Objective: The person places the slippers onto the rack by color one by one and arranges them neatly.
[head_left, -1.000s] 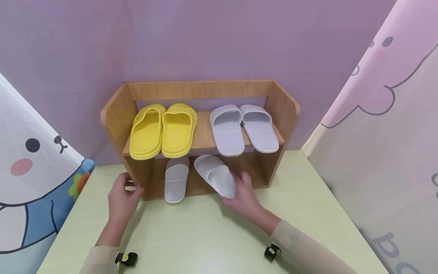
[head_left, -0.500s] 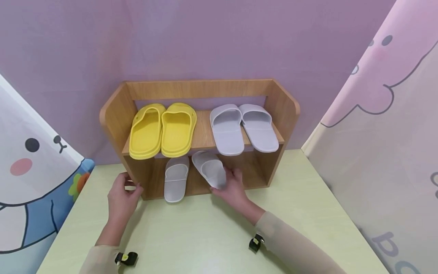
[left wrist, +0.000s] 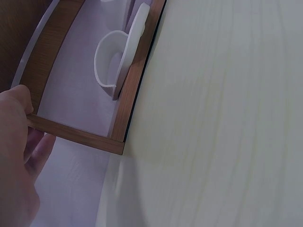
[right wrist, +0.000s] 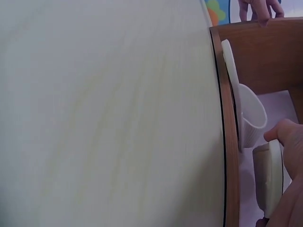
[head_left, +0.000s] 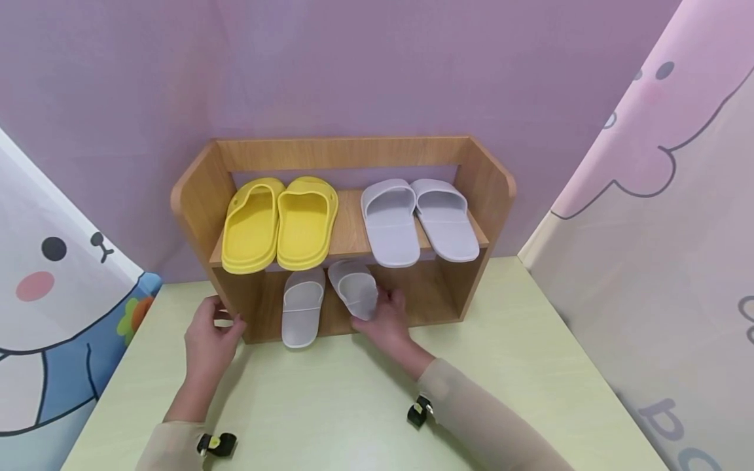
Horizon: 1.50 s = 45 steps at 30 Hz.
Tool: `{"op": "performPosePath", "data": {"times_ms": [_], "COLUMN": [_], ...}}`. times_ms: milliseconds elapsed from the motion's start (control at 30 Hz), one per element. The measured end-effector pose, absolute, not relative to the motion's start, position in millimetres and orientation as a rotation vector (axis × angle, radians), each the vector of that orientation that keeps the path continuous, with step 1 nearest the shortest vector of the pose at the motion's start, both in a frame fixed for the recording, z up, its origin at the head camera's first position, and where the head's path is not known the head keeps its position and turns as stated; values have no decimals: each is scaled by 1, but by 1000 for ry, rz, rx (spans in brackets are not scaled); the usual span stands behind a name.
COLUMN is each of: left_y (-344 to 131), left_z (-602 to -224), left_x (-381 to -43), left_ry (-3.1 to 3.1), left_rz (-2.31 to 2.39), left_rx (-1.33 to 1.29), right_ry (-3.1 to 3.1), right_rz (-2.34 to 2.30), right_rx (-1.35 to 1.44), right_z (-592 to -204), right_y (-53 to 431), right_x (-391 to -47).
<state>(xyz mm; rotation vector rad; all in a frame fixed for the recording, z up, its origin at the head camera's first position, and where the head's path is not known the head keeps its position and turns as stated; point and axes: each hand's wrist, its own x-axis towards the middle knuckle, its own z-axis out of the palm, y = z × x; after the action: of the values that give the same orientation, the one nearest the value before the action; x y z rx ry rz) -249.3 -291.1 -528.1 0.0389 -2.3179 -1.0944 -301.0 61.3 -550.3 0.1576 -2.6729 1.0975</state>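
My right hand (head_left: 385,324) grips a grey-white slide slipper (head_left: 358,293) by its heel end, thumb on one side and fingers on the other. The slipper is tilted, its toe end inside the lower level of the wooden shoe rack (head_left: 344,157). To its left, a matching slipper (head_left: 302,307) lies on the bottom shelf with its heel toward me. At the rack's left end, my left hand (head_left: 212,337) pinches the front edge of the side panel (left wrist: 75,135); in the left wrist view, thumb and fingers lie on opposite faces of it.
Yellow clogs (head_left: 250,229) stand on the upper shelf at left, with lilac-grey slippers (head_left: 391,229) at right. The rack sits on a pale table (head_left: 330,405) against a purple backdrop (head_left: 365,65). Printed cloths hang at both sides.
My right hand has moved left and farther into the lower level with the slipper, which has come nearer its mate and turned straighter. The left hand has stayed on the side panel.
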Motion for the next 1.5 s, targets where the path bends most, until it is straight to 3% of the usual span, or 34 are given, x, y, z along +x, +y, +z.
{"op": "performPosePath", "data": {"times_ms": [500,1500], "left_y": [-290,-291], "left_z": [-527,-528], "left_x": [-249,-250], "left_ry": [-2330,-2322], "left_rz": [-1070,-1101], "left_rx": [54,48], "right_ry": [-2681,-2809], "right_rz": [1014,1127], "right_rx": [160,265], "right_z": [-552,-546], "right_y": [41,30], "right_x": [-314,-297]}}
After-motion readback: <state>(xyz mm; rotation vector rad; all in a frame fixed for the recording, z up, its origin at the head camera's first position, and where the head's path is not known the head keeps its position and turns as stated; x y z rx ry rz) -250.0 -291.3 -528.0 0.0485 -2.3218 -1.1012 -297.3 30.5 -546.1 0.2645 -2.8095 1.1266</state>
